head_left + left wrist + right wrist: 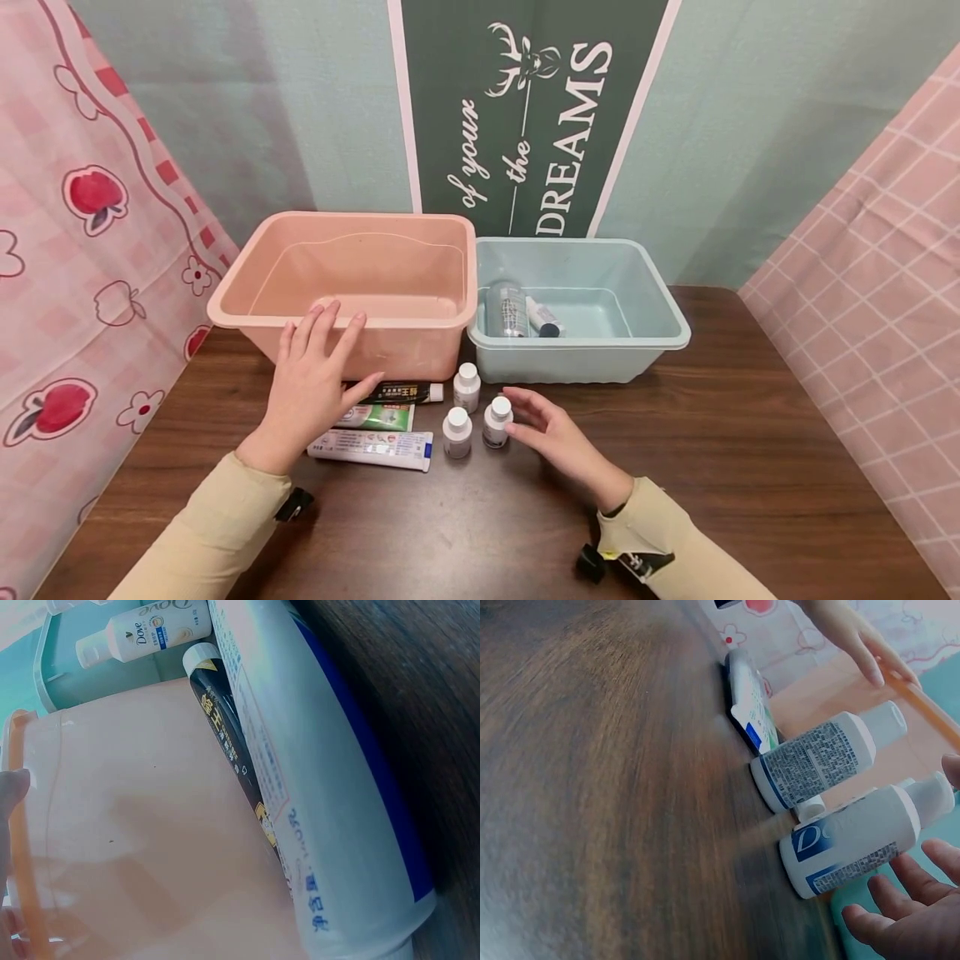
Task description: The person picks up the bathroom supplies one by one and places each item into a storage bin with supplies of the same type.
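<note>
The right hand [551,433] is open, fingers loosely spread, and it holds nothing. Its fingertips are just beside the nearest bottle [497,421], which stands upright on the table [750,467] directly to the left of the hand; in the right wrist view the palm [911,926] faces this bottle [862,840] with a narrow gap, so I judge they do not touch yet. The long axis of the bottle is vertical, cap up, so the fingers come to its side, not to its top. Two more small white bottles stand close by: one [457,432] to the left of the first, another [467,387] behind them, near the front wall of the blue bin [577,362]. All three are nearer to the right hand than to the left.

The left hand [311,383] is also open, fingers straight and a little spread. Its fingertips lie on the front rim of the pink bin [420,350], and the palm is above the tubes. Three tubes lie flat in front of the pink bin, long axes running left to right: a dark tube [405,392] touching the bin wall, a green one [378,417] partly under the hand, and a white tube [371,448] nearest to the person.

The pink bin shows nothing inside. In the blue bin lie a clear bottle [507,308] and a small white bottle with dark cap [543,318], side by side at the left end
</note>
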A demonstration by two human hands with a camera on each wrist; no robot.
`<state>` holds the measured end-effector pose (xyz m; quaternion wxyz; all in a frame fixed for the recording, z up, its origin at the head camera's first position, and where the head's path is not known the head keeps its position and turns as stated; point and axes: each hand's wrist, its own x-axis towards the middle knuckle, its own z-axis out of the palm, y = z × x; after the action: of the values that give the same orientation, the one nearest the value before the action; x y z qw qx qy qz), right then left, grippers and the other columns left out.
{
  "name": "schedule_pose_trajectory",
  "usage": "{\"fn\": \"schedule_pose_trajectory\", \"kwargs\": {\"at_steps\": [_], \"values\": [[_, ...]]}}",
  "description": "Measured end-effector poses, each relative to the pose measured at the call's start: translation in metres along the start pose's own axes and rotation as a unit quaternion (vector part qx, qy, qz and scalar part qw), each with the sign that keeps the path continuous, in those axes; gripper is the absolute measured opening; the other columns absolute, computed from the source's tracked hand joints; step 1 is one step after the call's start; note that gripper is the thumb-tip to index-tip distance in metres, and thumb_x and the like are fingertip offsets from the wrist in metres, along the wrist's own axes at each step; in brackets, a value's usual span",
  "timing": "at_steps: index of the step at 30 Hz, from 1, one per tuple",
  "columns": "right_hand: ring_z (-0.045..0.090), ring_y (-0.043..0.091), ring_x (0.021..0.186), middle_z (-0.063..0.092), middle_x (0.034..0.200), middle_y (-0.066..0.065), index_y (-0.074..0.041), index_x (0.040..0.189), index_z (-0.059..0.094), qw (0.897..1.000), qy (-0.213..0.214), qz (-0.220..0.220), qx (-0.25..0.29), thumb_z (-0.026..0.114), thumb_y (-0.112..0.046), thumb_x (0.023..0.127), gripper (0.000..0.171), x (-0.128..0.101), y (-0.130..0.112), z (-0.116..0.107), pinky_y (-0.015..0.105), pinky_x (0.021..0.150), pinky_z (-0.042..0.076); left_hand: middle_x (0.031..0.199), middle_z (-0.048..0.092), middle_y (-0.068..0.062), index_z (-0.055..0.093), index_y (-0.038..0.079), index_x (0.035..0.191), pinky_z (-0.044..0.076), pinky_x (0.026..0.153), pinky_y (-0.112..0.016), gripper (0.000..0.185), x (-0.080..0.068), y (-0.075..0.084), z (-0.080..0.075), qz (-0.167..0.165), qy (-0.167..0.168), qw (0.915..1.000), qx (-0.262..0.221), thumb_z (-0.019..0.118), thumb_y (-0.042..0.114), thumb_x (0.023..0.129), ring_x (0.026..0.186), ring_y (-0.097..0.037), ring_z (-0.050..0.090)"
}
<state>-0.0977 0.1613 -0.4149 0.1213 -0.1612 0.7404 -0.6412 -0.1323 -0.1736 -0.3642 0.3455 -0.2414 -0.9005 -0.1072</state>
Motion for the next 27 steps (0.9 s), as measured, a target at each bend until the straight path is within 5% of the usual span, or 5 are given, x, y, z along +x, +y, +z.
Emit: {"fn": "schedule_pose_trajectory", "kwargs": {"at_steps": [11, 18, 27], "values": [[0.049, 0.036, 0.117, 0.050, 0.127, 0.023, 0.009, 0.133, 0.040, 1.000, -0.007, -0.001, 0.003, 0.064, -0.006, 0.086, 0.055, 0.002, 0.006, 0.003, 0.028, 0.090, 0.044, 0.139, 0.034, -0.025, 0.046, 0.009, 0.134, 0.018, 0.100, -0.063, 0.076, 0.001, -0.001, 0.001, 0.002, -0.004, 1.0000, 0.001, 0.044, 0.064, 0.082, 0.128, -0.042, 0.030], [0.052, 0.033, 0.114, 0.052, 0.123, 0.023, 0.010, 0.132, 0.040, 1.000, -0.006, -0.005, 0.004, 0.067, -0.005, 0.083, 0.057, 0.003, 0.009, 0.006, 0.044, 0.095, 0.041, 0.138, 0.034, -0.025, 0.046, 0.008, 0.134, 0.019, 0.099, -0.064, 0.075, 0.001, -0.001, 0.001, 0.004, -0.001, 1.0000, 0.002, 0.042, 0.064, 0.083, 0.128, -0.042, 0.030], [0.052, 0.029, 0.112, 0.053, 0.122, 0.023, 0.007, 0.128, 0.045, 1.000, 0.000, 0.000, -0.003, 0.069, -0.004, 0.081, 0.054, 0.004, 0.010, 0.010, 0.039, 0.093, 0.044, 0.138, 0.035, -0.025, 0.046, 0.008, 0.134, 0.017, 0.101, -0.062, 0.079, 0.000, 0.000, 0.000, 0.001, 0.001, 1.0000, 0.003, 0.032, 0.069, 0.086, 0.127, -0.042, 0.031]]}}
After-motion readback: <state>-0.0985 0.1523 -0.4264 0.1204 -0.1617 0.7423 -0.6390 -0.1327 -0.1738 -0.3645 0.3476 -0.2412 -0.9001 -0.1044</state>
